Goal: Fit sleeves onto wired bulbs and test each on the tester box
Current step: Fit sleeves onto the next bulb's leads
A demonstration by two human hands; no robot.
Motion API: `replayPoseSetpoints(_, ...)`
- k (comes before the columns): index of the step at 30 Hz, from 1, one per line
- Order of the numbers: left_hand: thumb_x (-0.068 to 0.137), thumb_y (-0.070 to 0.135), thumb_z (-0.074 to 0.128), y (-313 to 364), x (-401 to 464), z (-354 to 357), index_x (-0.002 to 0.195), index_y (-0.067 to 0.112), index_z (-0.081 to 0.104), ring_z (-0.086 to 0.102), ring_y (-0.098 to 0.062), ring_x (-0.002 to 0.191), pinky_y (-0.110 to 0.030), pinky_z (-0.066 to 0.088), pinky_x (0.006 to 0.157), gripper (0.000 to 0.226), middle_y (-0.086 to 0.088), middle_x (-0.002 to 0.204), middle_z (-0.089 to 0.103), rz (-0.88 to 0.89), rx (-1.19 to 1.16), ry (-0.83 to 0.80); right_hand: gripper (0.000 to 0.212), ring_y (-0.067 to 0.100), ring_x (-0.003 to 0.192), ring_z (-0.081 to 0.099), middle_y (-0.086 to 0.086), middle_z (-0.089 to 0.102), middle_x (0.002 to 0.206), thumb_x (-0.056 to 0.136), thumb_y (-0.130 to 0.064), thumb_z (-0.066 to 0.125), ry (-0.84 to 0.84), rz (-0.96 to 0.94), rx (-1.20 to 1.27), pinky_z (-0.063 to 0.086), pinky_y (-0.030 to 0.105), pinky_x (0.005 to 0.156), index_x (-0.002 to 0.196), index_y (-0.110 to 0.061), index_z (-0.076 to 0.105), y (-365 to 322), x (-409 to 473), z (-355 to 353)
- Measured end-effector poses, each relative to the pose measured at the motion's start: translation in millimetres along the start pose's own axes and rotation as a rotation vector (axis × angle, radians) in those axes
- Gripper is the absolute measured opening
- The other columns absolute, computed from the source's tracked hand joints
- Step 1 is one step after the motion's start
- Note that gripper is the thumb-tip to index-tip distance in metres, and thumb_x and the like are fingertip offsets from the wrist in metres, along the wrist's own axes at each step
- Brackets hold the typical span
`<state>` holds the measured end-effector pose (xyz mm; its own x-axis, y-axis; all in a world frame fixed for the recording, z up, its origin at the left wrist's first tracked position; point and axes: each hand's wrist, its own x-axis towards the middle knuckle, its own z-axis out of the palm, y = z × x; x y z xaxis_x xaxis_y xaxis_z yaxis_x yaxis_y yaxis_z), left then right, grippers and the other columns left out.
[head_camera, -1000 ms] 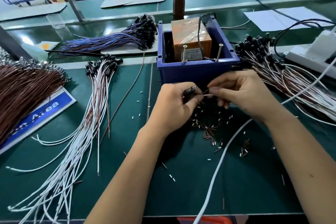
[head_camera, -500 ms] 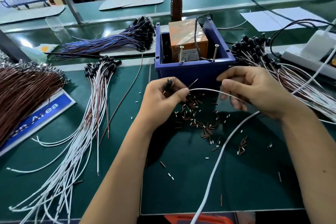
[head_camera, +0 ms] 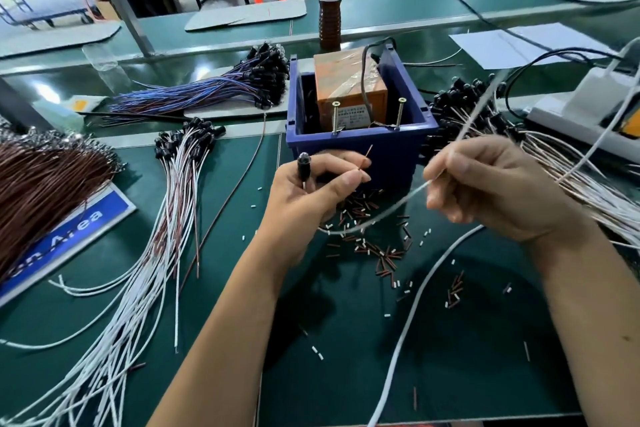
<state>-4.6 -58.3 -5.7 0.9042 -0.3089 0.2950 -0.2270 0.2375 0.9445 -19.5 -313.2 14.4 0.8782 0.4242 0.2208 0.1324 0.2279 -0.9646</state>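
Head view: left hand fingers pinch the black bulb and its short red lead before the tester box. Right hand fingers apparently pinch its limp white wire. Bulb: light, fragile; hold by the body.

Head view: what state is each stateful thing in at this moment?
Left hand: grips a bulb, pinches its brown wire.
Bulb: upright in the fist, unlit.
Brown wire: tip sticks up past the thumb.
Right hand: pinches a white wire.
White wire: slack, curving between the hands.
Blue box: open-topped, two screws standing on its front rim.
Bottle: upright, capped, partly full.
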Motion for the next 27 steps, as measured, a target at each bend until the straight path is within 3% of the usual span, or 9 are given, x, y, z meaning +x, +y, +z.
replayPoseSetpoints(5,0.093,0.022,0.065,5,0,14,0.086,0.023,0.077,0.029,-0.002,0.042,-0.024,0.020,0.045,0.014,-0.015,0.124,0.074,-0.029,-0.112,-0.120,0.023,0.018,0.051,0.066,0.017,0.074,0.072,0.097,-0.028,0.066,-0.194,0.202,-0.155,0.050,0.020,0.046,0.094,-0.009,0.077,15,11,32)
replayPoseSetpoints(10,0.097,0.021,0.065,6,-2,15,0.086,0.023,0.079,0.058,-0.005,0.053,-0.023,0.041,0.047,0.018,-0.009,0.101,0.079,-0.111,-0.139,-0.060,0.022,0.022,0.056,0.068,0.017,0.076,0.078,0.106,-0.013,0.058,-0.281,0.305,-0.258,0.054,0.025,0.050,0.102,0.003,0.071,30,16,54)
replayPoseSetpoints(12,0.098,0.021,0.064,6,-2,11,0.085,0.023,0.079,0.057,-0.009,0.054,-0.020,0.039,0.046,0.020,-0.007,0.093,0.079,-0.174,-0.150,-0.053,0.023,0.022,0.057,0.068,0.018,0.076,0.079,0.106,-0.017,0.059,-0.287,0.307,-0.262,0.055,0.025,0.050,0.101,0.000,0.073,29,17,54)
replayPoseSetpoints(15,0.095,0.027,0.065,6,-2,3,0.083,0.022,0.077,0.039,-0.015,0.056,-0.020,0.020,0.051,0.017,-0.003,0.086,0.076,-0.270,-0.177,-0.124,0.018,0.018,0.055,0.064,0.017,0.075,0.079,0.102,-0.023,0.063,-0.149,0.264,-0.229,0.049,0.021,0.044,0.095,-0.013,0.077,24,17,45)
replayPoseSetpoints(19,0.091,0.028,0.065,4,-2,0,0.080,0.019,0.075,0.033,0.003,0.042,-0.009,0.026,0.042,0.017,-0.003,0.081,0.075,-0.352,-0.219,-0.253,0.020,0.013,0.056,0.058,0.009,0.070,0.077,0.104,-0.019,0.058,0.159,0.134,-0.061,0.043,0.020,0.041,0.107,-0.013,0.077,28,21,39)
replayPoseSetpoints(27,0.089,0.027,0.065,0,-1,-2,0.077,0.020,0.076,0.030,0.004,0.039,-0.007,0.026,0.040,0.017,-0.005,0.080,0.074,-0.377,-0.248,-0.289,0.016,0.013,0.051,0.053,0.012,0.065,0.069,0.092,-0.027,0.072,0.243,-0.005,-0.174,0.040,0.022,0.039,0.090,-0.013,0.080,31,20,45)
